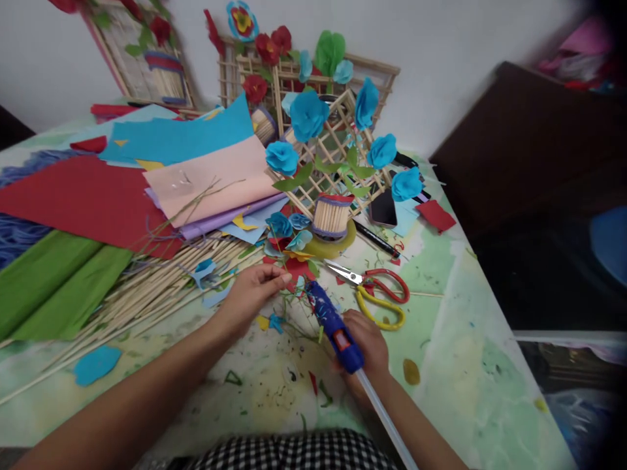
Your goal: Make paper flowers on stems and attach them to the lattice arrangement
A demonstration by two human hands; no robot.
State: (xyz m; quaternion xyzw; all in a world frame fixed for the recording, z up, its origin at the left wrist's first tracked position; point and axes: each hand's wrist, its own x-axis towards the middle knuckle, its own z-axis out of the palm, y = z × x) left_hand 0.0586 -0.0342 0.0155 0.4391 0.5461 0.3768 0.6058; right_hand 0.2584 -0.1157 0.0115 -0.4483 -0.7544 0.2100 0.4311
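My right hand (pixel 368 346) is wrapped round a blue glue gun (pixel 333 323) whose nozzle points up and left toward a small green stem piece (pixel 294 282). A clear glue stick (pixel 385 418) sticks out of the gun's back toward me. My left hand (pixel 255 290) pinches that thin green stem between thumb and fingertips, just left of the nozzle. Red and blue paper scraps (pixel 294 264) lie under the stem.
Scissors with red and yellow handles (pixel 377 290) lie right of the gun. A tape roll with sticks (pixel 332 225), a black marker (pixel 375 238) and a phone (pixel 383 207) sit beyond. Bamboo sticks (pixel 161 287), coloured paper sheets (pixel 122 196) and a lattice with blue paper flowers (pixel 323 140) fill the left and back.
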